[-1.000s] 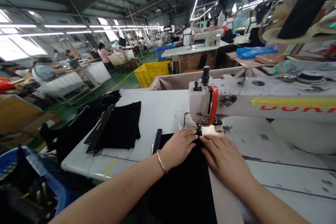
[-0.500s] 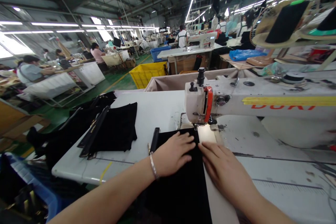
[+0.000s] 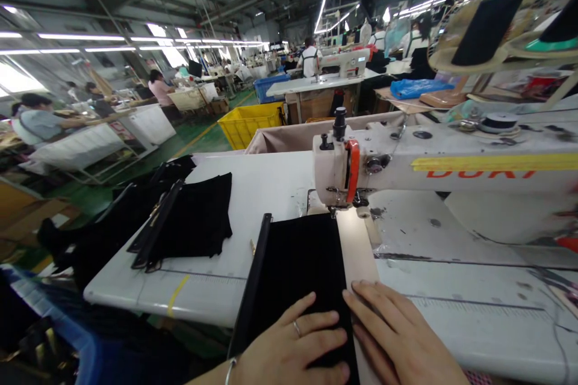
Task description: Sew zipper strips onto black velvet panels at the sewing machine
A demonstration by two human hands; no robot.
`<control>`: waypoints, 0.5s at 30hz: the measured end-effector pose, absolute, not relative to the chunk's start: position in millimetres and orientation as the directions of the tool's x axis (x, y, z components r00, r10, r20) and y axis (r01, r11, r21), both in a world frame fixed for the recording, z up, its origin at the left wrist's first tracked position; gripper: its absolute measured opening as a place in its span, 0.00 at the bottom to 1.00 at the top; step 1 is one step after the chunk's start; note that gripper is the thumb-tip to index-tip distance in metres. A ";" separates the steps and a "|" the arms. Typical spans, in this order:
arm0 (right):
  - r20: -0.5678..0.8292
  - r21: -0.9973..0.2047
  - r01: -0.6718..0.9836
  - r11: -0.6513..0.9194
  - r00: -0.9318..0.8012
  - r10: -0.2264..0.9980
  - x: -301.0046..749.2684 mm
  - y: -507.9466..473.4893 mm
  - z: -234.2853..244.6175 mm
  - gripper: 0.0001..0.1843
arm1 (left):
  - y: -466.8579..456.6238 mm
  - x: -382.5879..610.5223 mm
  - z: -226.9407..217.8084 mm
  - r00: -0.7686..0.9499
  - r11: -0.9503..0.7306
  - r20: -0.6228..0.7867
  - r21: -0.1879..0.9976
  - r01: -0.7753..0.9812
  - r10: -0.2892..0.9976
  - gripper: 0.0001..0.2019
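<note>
A black fabric piece (image 3: 302,258) lies flat on the machine table, its far right corner at the needle of the sewing machine (image 3: 335,177). A stiff dark strip runs down its left side. My left hand (image 3: 298,343) rests on the fabric near the front, fingers spread, a ring and a bracelet on it. Beside it, my right hand (image 3: 392,325) lies flat with fingers stretched along the fabric's right edge, over a pale strip (image 3: 356,246). Neither hand grasps anything.
Another black fabric piece (image 3: 198,216) lies on the table's left part, with more dark cloth (image 3: 99,228) beyond. A blue crate (image 3: 81,337) stands at the lower left, a yellow bin (image 3: 253,124) behind the table. Thread cones (image 3: 487,27) stand at the right; people work further back.
Both hands have slid back toward me along the fabric, away from the needle. The fabric's far edge remains at the needle. The whole view has shifted slightly.
</note>
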State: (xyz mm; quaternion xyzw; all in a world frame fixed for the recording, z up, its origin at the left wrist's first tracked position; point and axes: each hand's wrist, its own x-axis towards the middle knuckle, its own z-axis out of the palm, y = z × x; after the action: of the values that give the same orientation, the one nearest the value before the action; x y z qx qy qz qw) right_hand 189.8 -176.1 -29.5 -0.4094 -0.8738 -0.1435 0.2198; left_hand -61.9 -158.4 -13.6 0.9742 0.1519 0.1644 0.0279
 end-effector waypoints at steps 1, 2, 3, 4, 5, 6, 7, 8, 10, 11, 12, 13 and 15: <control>0.507 0.076 0.777 0.625 -0.570 0.647 190.0 -175.4 -30.4 0.21 | -157.4 -61.3 -12.5 0.898 -0.951 0.312 0.103 0.291 0.309 0.11; 0.510 0.077 0.778 0.624 -0.569 0.646 190.3 -174.8 -31.5 0.21 | -156.4 -60.5 -11.8 0.895 -0.949 0.317 0.103 0.297 0.315 0.11; 0.511 0.076 0.779 0.623 -0.567 0.646 190.7 -174.1 -32.7 0.21 | -155.3 -59.6 -11.4 0.887 -0.946 0.328 0.107 0.306 0.324 0.10; 0.508 0.074 0.779 0.623 -0.567 0.648 191.0 -173.3 -33.9 0.21 | -154.1 -58.6 -11.4 0.879 -0.943 0.342 0.114 0.312 0.332 0.09; 0.505 0.070 0.779 0.623 -0.566 0.651 191.3 -172.4 -34.9 0.21 | -152.7 -57.6 -11.4 0.870 -0.940 0.356 0.123 0.319 0.342 0.09; 0.505 0.066 0.779 0.624 -0.566 0.652 191.5 -171.6 -35.5 0.21 | -151.2 -56.6 -11.2 0.860 -0.936 0.370 0.135 0.325 0.352 0.08; 0.502 0.062 0.778 0.626 -0.566 0.654 191.5 -170.6 -35.8 0.21 | -149.4 -55.8 -10.8 0.854 -0.934 0.379 0.147 0.326 0.358 0.08; 0.499 0.059 0.776 0.627 -0.567 0.655 191.3 -169.7 -35.7 0.21 | -147.6 -55.1 -9.8 0.851 -0.931 0.379 0.160 0.327 0.364 0.08; 0.498 0.056 0.774 0.631 -0.569 0.655 190.5 -167.8 -34.6 0.21 | -143.7 -53.9 -7.1 0.850 -0.922 0.358 0.186 0.339 0.385 0.08; 0.494 0.055 0.773 0.632 -0.571 0.655 190.0 -166.8 -33.8 0.20 | -141.7 -53.5 -5.6 0.852 -0.916 0.341 0.199 0.349 0.398 0.09; 0.490 0.056 0.772 0.633 -0.574 0.656 189.5 -165.8 -33.1 0.20 | -139.6 -53.2 -4.3 0.853 -0.909 0.321 0.210 0.360 0.412 0.09; 0.487 0.057 0.772 0.634 -0.575 0.657 189.2 -164.8 -32.5 0.20 | -137.4 -52.9 -3.4 0.852 -0.902 0.306 0.219 0.371 0.425 0.10; 0.482 0.057 0.769 0.636 -0.580 0.657 189.1 -162.6 -32.1 0.21 | -132.6 -52.6 -3.2 0.848 -0.897 0.303 0.227 0.378 0.434 0.10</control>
State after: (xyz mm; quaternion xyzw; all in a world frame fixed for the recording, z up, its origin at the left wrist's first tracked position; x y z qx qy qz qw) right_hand 189.1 -162.6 -32.1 -0.4058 -0.8790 -0.1310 0.2135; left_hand -52.6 -132.6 -3.2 0.9581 0.2120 0.1756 0.0795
